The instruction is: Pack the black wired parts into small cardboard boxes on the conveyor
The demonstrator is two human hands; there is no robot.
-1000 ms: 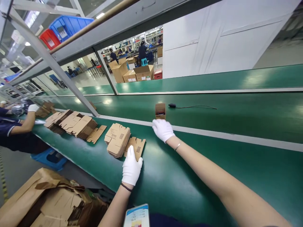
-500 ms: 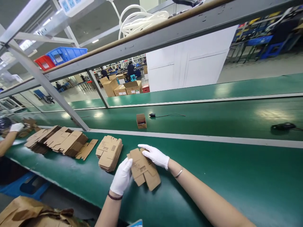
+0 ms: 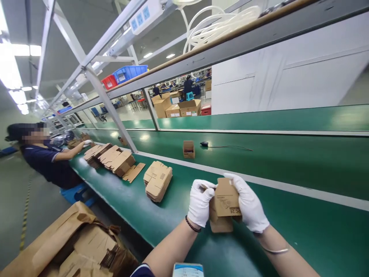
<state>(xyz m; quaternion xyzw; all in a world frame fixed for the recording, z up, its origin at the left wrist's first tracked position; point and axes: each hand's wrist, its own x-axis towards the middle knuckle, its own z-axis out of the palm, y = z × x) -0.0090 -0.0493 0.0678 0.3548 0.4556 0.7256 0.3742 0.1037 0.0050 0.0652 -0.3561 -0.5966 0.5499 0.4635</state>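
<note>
Both my hands wear white gloves and grip one small brown cardboard carton (image 3: 224,204) above the green work surface (image 3: 178,207). My left hand (image 3: 199,202) pinches its left side and my right hand (image 3: 249,204) wraps its right side. The carton is partly opened out, with printing on its front. To the left lies a stack of flat carton blanks (image 3: 158,180). A folded small box (image 3: 188,149) stands on the green conveyor belt (image 3: 288,154) beyond.
More flat blanks (image 3: 111,157) are piled further left, where a seated person in dark blue (image 3: 49,161) reaches onto the bench. A black device with a cable (image 3: 205,144) lies on the belt. Brown paper packaging (image 3: 69,246) sits at lower left. A slanted metal post (image 3: 112,111) rises from the bench.
My hands lifted a flat blank from beside the stack and brought it nearer me; it now looks partly opened into a box. My view has turned left and up.
</note>
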